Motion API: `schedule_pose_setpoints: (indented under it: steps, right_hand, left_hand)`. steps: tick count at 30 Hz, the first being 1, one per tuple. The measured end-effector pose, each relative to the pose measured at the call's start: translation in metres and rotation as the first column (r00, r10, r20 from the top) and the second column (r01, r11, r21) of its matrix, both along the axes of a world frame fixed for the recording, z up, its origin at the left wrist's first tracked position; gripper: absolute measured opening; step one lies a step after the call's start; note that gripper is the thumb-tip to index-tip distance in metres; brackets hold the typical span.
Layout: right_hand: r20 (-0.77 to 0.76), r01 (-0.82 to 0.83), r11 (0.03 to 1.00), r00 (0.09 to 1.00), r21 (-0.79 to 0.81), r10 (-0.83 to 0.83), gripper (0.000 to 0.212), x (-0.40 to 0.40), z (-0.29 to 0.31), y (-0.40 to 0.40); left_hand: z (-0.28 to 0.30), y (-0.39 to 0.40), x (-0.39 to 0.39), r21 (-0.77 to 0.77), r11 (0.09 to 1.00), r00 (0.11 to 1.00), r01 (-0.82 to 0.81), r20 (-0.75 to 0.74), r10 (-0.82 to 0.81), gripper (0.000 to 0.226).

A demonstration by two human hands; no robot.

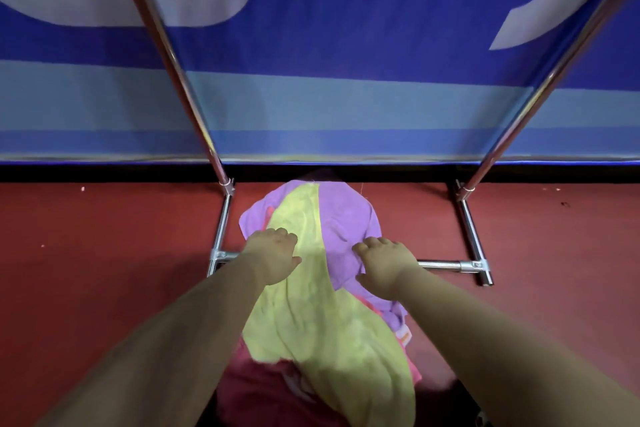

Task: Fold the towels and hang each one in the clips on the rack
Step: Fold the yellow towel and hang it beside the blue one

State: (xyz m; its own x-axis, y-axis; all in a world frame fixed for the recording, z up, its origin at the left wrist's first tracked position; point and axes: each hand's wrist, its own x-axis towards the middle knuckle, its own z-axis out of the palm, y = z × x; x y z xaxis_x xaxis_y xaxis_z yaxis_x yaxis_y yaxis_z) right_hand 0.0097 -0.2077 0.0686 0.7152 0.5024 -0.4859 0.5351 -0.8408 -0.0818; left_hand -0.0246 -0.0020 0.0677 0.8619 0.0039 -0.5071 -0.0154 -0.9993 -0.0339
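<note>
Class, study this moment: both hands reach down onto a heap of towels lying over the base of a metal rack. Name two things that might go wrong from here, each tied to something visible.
1. The yellow towel, purple towel and pink towel overlap in one heap, so lifting one may drag the others along.
2. The heap lies across the rack's base bar; cloth might snag there as the left hand and right hand pull upward.

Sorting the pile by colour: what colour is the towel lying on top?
Yellow-green. The top towel lies over a purple towel; head view shows it best.
</note>
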Motion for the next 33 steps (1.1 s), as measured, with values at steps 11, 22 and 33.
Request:
schedule_pose_setpoints:
  steps: [11, 22, 33]
  right_hand:
    - [-0.097, 0.026, 0.998, 0.995, -0.048, -0.031, 0.048, 0.010, -0.109, 0.042]
    - [-0.106, 0.181, 0.980, 0.979, 0.078, -0.172, 0.037, -0.012, -0.167, 0.060]
    - [-0.193, 0.381, 0.886, 0.921, 0.263, -0.339, 0.023, -0.005, -0.147, 0.048]
  left_hand:
    - [-0.111, 0.002, 0.008, -0.075, 0.996, 0.997, -0.055, -0.050, 0.052, 0.050]
    - [-0.170, -0.012, -0.011, -0.195, 0.970, 0.982, -0.145, 0.088, 0.164, 0.043]
    - [-0.163, -0.006, -0.013, -0.294, 0.921, 0.966, -0.256, -0.038, 0.257, 0.025]
